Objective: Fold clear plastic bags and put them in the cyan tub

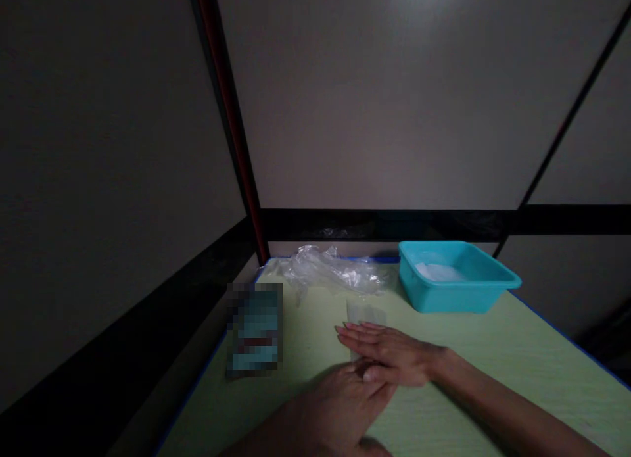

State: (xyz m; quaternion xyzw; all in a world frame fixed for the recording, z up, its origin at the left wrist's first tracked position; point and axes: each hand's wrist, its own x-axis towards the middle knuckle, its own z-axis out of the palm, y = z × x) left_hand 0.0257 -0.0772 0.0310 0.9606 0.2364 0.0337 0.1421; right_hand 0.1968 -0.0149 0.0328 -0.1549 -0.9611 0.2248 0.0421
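A small translucent plastic sheet or bag (365, 311) lies flat on the pale green table (458, 378). My right hand (389, 352) rests palm down over it, fingers stretched out to the left, covering much of it. Just nearer to me, my left hand (340, 398) is also palm down, with its thumb apart. Its fingertips meet the right hand and are partly hidden there, so whether they touch the plastic cannot be seen.
Crumpled clear plastic (340, 269) lies along the table's back edge. A turquoise basin (451, 296) with white material (438, 271) inside stands at back right. On the left lies a pixelated flat item (256, 329). Panelled walls (384, 115) rise behind and to the left.
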